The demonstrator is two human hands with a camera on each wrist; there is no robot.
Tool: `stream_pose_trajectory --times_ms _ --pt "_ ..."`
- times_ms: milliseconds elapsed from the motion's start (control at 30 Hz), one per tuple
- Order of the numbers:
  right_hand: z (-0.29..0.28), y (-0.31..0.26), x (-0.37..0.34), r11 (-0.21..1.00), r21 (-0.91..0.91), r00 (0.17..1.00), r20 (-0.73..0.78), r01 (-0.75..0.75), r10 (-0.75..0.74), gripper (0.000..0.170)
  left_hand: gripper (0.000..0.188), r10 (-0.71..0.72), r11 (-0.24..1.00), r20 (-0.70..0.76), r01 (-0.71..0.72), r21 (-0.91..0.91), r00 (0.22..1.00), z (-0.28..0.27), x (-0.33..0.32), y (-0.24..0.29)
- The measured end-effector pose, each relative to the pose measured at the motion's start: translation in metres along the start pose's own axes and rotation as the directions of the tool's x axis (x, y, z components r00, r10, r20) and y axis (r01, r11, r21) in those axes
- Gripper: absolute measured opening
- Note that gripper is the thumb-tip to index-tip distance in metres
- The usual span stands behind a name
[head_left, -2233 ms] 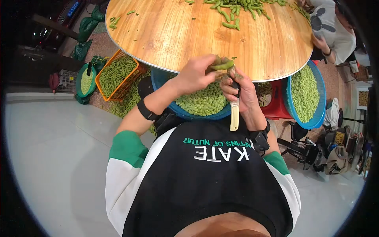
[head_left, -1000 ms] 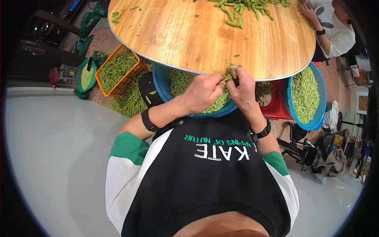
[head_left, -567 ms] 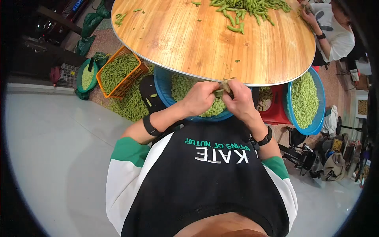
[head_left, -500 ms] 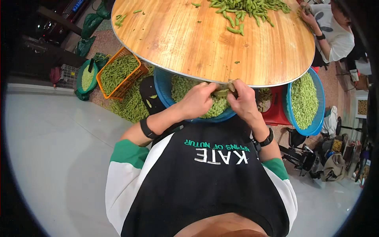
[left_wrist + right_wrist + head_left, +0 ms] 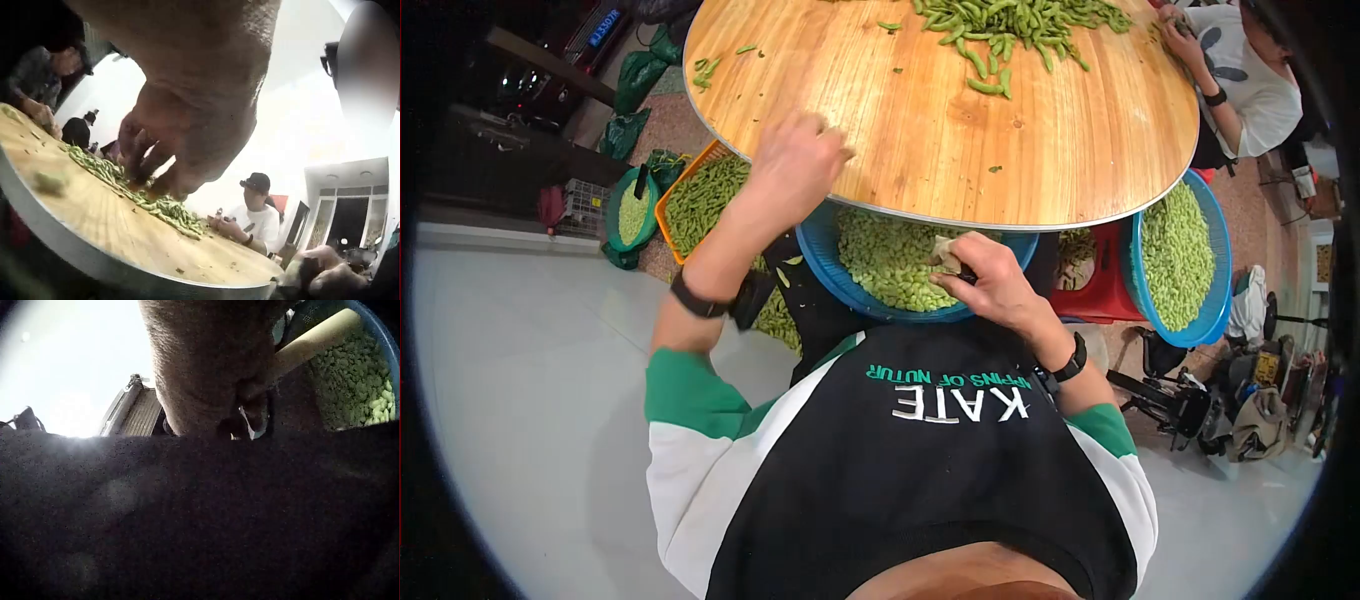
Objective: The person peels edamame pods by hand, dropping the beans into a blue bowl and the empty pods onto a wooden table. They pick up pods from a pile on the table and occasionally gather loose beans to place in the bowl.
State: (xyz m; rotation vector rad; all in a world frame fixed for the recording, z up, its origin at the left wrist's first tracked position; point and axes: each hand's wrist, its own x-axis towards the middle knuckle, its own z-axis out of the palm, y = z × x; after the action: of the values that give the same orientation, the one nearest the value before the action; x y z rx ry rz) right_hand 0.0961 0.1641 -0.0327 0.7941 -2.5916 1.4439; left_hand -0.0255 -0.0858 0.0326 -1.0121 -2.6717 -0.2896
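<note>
Over the near left part of the round table, my left hand (image 5: 795,165) is raised and blurred. The left wrist view shows its fingers (image 5: 147,156) bent loosely with gaps between them, and nothing visible in them; a blurred green piece (image 5: 50,182) lies apart from them. My right hand (image 5: 1000,285) is above the blue basket (image 5: 825,262) of shelled beans (image 5: 890,265), gripping a knife. Its cream handle (image 5: 319,344) sticks out of the hand in the right wrist view; the blade is hidden. Something pale (image 5: 945,255) is at the fingertips.
Green pods (image 5: 1025,25) are heaped on the wooden table (image 5: 900,130). An orange crate (image 5: 662,215) of pods stands left, a second blue basket (image 5: 1222,270) of beans right, beside a red stool (image 5: 1100,285). Another person (image 5: 1250,85) sits at the table's far right.
My left hand has parted from the right and moved left and up over the table. The right hand has lowered slightly toward the basket, still gripping the knife.
</note>
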Motion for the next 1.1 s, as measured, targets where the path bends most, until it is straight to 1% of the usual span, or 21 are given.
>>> stream_pose_trajectory --times_ms 33,67,100,167,233,267,300,333,367,467,500,533,567,633,667,733,767,900,967,1067,1100 --pt "0.000 0.000 0.002 0.999 -0.042 1.000 -0.017 0.017 -0.018 0.020 0.009 0.136 0.988 -0.114 -0.144 -0.061 0.984 0.009 0.020 -0.007" --pt "0.000 -0.002 0.003 0.999 -0.045 1.000 -0.023 0.016 -0.018 0.020 0.010 0.159 0.968 -0.113 -0.177 -0.175 0.981 0.024 0.041 -0.005" --pt "-0.001 -0.005 0.004 0.999 0.011 0.998 -0.030 -0.048 0.048 0.020 0.011 0.180 0.934 -0.114 -0.206 -0.291 0.977 0.040 0.063 0.002" --pt "-0.005 -0.009 0.002 0.976 0.118 0.982 -0.030 -0.182 0.187 0.021 0.014 0.216 0.923 -0.096 -0.235 -0.305 0.972 0.068 0.107 0.018" --pt "-0.012 -0.008 -0.003 0.961 0.143 0.971 0.002 -0.237 0.240 0.026 0.013 0.230 0.944 -0.190 -0.266 -0.193 0.955 0.114 0.145 0.023" --pt "-0.013 -0.008 -0.005 0.874 0.361 0.936 -0.004 -0.326 0.351 0.029 0.013 0.232 0.943 -0.196 -0.270 -0.197 0.953 0.127 0.154 0.025" --pt "-0.015 -0.006 -0.007 0.733 0.561 0.891 0.016 -0.383 0.454 0.033 0.014 0.197 0.957 -0.181 -0.229 -0.178 0.964 0.132 0.160 0.029" --pt "-0.018 -0.003 -0.010 0.662 0.625 0.866 0.047 -0.414 0.497 0.037 0.015 0.161 0.969 -0.165 -0.187 -0.158 0.973 0.137 0.163 0.031" --pt "-0.023 -0.001 -0.010 0.662 0.624 0.865 0.043 -0.414 0.500 0.037 0.015 0.164 0.968 -0.166 -0.191 -0.161 0.972 0.141 0.165 0.030" --pt "-0.033 -0.002 -0.002 0.514 0.833 0.810 -0.152 -0.203 0.566 0.039 0.018 0.103 0.959 -0.204 -0.152 -0.240 0.974 0.128 0.151 0.032" --pt "-0.035 0.003 0.001 0.473 0.869 0.805 -0.175 -0.144 0.567 0.039 0.015 0.033 0.818 -0.009 -0.032 -0.574 0.999 0.113 0.140 0.037" --pt "-0.035 0.004 0.005 0.423 0.899 0.791 -0.179 -0.110 0.585 0.039 0.014 0.029 0.572 0.201 0.148 -0.807 0.979 0.099 0.127 0.044" --pt "-0.035 0.004 0.009 0.374 0.925 0.778 -0.181 -0.073 0.601 0.038 0.014 0.027 0.573 0.206 0.153 -0.805 0.978 0.086 0.112 0.052" --pt "-0.034 0.004 0.017 0.338 0.937 0.787 -0.147 -0.083 0.599 0.035 0.014 0.035 0.126 0.345 0.338 -0.932 0.938 0.062 0.084 0.069" --pt "-0.032 0.003 0.017 0.305 0.947 0.793 -0.111 -0.098 0.598 0.032 0.014 0.035 0.125 0.350 0.343 -0.931 0.936 0.057 0.075 0.071" --pt "-0.028 0.001 0.016 0.260 0.962 0.818 -0.079 -0.088 0.570 0.029 0.010 -0.013 -0.059 0.411 0.410 -0.910 0.911 0.051 0.059 0.073" --pt "-0.027 0.000 0.016 0.216 0.973 0.843 -0.053 -0.076 0.535 0.026 0.010 -0.018 -0.063 0.412 0.410 -0.910 0.911 0.051 0.052 0.073" --pt "-0.022 0.005 0.017 0.204 0.971 0.835 -0.006 -0.128 0.551 0.026 0.008 -0.005 -0.152 0.395 0.390 -0.908 0.919 0.054 0.036 0.075" --pt "-0.020 -0.001 0.017 0.205 0.967 0.871 0.033 -0.151 0.491 0.034 0.008 -0.019 -0.173 0.404 0.395 -0.902 0.915 0.054 0.033 0.074" --pt "-0.019 -0.005 0.017 0.188 0.972 0.878 0.035 -0.141 0.478 0.040 0.007 -0.037 -0.152 0.424 0.414 -0.897 0.905 0.057 0.030 0.073" --pt "-0.020 -0.006 0.018 0.187 0.972 0.877 0.038 -0.144 0.478 0.040 0.007 -0.024 -0.188 0.435 0.423 -0.886 0.900 0.059 0.027 0.072"
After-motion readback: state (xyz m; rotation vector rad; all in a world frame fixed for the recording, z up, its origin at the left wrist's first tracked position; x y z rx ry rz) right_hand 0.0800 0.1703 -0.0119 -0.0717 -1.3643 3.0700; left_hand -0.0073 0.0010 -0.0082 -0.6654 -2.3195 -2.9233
